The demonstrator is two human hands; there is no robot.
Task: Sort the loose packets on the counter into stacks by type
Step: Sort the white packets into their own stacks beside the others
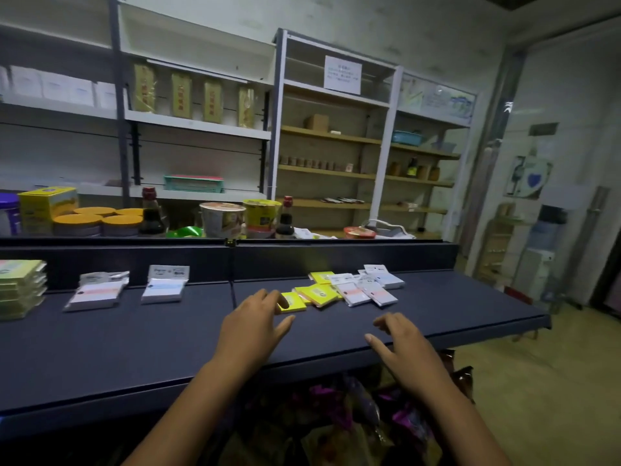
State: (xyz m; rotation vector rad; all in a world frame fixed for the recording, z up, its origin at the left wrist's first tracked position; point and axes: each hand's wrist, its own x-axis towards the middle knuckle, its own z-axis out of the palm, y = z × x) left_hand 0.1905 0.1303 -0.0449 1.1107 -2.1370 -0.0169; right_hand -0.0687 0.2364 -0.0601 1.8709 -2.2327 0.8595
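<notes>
Both hands open: left hand [257, 317] touches a yellow packet [293, 302] in the loose pile; right hand [403, 344] hovers at the desk [134, 344] near edge; sorted stacks [97, 292] far left.

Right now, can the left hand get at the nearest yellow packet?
Probably yes. The left hand is open, with its fingertips at the near edge of the yellow packet, and nothing lies between them. The right hand hovers apart, over the counter.
</notes>
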